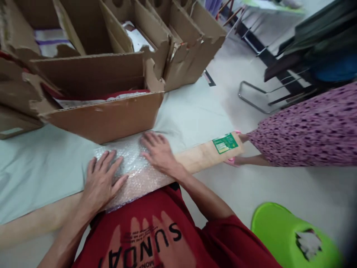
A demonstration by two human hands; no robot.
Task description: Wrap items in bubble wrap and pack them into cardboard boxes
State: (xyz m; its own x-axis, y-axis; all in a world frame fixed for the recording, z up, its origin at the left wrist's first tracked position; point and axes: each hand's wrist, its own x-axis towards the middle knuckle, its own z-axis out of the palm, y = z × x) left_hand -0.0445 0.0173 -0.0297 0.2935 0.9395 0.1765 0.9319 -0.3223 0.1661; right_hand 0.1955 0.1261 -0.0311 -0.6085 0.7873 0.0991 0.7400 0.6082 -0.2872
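A sheet of bubble wrap [134, 167] lies across the front edge of the table, its near side hanging toward my body. My left hand [102, 180] rests flat on its left part, fingers spread. On its upper right part lies my right hand [158, 152], palm down with the fingers apart. Beneath the wrap runs a pale wooden edge board [198, 156], which bears a green label [225, 143] at its right end. Just beyond my fingers stands an open cardboard box [111, 119] with red and white contents.
Several cardboard bins [189, 44] stand along the back, some with folded white items inside. A pale cloth [192, 111] covers the table. At the right stands a person in a purple patterned garment [312, 126], near a metal-framed chair [256, 96]. A green bin [273, 230] is at the lower right.
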